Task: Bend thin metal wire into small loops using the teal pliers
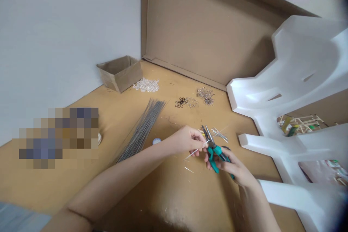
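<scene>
**Pliers [213, 148] and wire [192, 153] in hand**

Left hand [196, 140] pinches the thin wire; right hand [232, 165] grips the green-handled pliers close by, above a desk [174, 188]. Beyond lie a grey bundle [143, 130] and clear pieces [146, 85] beside an open box [127, 79], its bottom hidden. Cardboard panel [212, 25] and white wall [67, 25] stand behind.

Pliers [218, 150] at right and bundled wires [143, 128] at left suggest a craft workshop. Dark loops [180, 102] dot the table's [152, 192] far side.
</scene>
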`<state>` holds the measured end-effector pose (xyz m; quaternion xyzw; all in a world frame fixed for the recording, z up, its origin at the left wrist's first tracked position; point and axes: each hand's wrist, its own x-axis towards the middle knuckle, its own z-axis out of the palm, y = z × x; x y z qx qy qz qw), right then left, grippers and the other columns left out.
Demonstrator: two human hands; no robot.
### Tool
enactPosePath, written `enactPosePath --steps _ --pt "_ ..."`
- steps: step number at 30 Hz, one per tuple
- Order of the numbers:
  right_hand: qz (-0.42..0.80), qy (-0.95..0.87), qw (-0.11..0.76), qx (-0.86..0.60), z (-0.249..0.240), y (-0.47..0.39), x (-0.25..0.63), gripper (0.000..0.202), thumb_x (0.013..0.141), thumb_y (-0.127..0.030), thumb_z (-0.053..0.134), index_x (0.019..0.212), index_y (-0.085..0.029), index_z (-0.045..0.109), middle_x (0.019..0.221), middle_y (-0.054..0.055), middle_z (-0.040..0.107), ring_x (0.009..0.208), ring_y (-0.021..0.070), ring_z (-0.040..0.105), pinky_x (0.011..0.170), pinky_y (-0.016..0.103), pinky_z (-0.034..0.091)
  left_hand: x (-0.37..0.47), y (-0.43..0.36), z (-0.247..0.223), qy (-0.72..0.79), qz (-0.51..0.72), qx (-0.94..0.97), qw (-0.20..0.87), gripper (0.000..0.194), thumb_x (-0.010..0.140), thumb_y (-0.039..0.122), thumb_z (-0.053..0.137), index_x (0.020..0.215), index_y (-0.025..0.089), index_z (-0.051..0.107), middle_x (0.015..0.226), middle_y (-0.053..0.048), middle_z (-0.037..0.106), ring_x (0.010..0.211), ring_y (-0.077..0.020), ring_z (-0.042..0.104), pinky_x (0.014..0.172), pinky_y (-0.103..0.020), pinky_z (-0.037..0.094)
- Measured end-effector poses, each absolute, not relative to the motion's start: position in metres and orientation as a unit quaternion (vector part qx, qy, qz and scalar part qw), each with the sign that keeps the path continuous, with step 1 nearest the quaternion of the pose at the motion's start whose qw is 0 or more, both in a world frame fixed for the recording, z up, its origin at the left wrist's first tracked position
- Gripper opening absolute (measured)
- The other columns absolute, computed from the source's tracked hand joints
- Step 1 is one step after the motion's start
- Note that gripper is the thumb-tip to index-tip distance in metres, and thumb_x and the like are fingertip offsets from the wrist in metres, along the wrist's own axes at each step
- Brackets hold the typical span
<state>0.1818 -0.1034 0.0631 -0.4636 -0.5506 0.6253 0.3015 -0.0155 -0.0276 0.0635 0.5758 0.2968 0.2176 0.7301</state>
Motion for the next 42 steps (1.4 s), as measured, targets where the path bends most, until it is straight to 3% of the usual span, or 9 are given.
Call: enactPosePath --steps 8,18,25,31,37,42 --pt "0.626 -0.54 0.3 -0.476 0.06 -0.103 0.182 0.032 0.071 -0.017 0.052 0.102 -0.015 0.055 0.086 0.006 0.059 0.064 0.015 0.055 0.055 0.027 0.04 -0.016 -0.029 0.067 0.3 0.215 0.571 0.733 0.011 0.067 0.022 0.06 0.066 0.012 0.059 0.052 0.003 0.055 0.044 -0.0059 0.05 0.044 -0.018 0.042" --pt "0.579 -0.56 0.288 -0.518 0.06 -0.104 0.18 0.028 0.07 -0.014 0.051 0.097 -0.017 0.057 0.077 0.002 0.058 0.06 0.0125 0.051 0.056 0.026 0.039 -0.016 -0.032 0.073 0.32 0.203 0.588 0.715 0.011 0.067 0.022 0.057 0.065 0.012 0.058 0.047 0.003 0.053 0.042 -0.0066 0.049 0.045 -0.018 0.041" --pt "0.453 -0.631 0.257 -0.575 0.055 -0.108 0.178 0.015 0.072 -0.016 0.049 0.084 -0.017 0.057 0.069 -0.001 0.053 0.06 0.0129 0.047 0.058 0.025 0.037 -0.015 -0.034 0.067 0.325 0.195 0.606 0.7 0.011 0.068 0.023 0.056 0.066 0.013 0.058 0.047 0.003 0.052 0.043 -0.0074 0.047 0.047 -0.02 0.041" --pt "0.359 -0.663 0.24 -0.612 0.029 -0.111 0.18 0.014 0.067 -0.013 0.046 0.078 -0.017 0.054 0.07 0.0 0.052 0.064 0.0139 0.046 0.058 0.024 0.035 -0.009 -0.019 0.032 0.278 0.155 0.651 0.689 0.017 0.069 0.029 0.056 0.068 0.012 0.058 0.053 0.001 0.054 0.049 -0.008 0.05 0.051 -0.02 0.041" --pt "0.301 -0.672 0.201 -0.646 0.012 -0.111 0.178 0.01 0.063 -0.014 0.044 0.071 -0.018 0.049 0.06 -0.003 0.047 0.056 0.0126 0.043 0.054 0.023 0.032 -0.006 -0.007 0.001 0.286 0.09 0.687 0.662 0.013 0.068 0.025 0.055 0.072 0.012 0.057 0.055 0.002 0.054 0.05 -0.0082 0.05 0.052 -0.02 0.04" --pt "0.242 -0.663 0.158 -0.691 0.011 -0.111 0.184 0.011 0.065 -0.017 0.045 0.074 -0.019 0.049 0.063 -0.001 0.05 0.057 0.0137 0.046 0.054 0.023 0.032 -0.019 -0.001 0.014 0.284 0.029 0.719 0.634 0.009 0.068 0.02 0.055 0.07 0.012 0.059 0.056 0.001 0.055 0.05 -0.0081 0.05 0.05 -0.019 0.038"
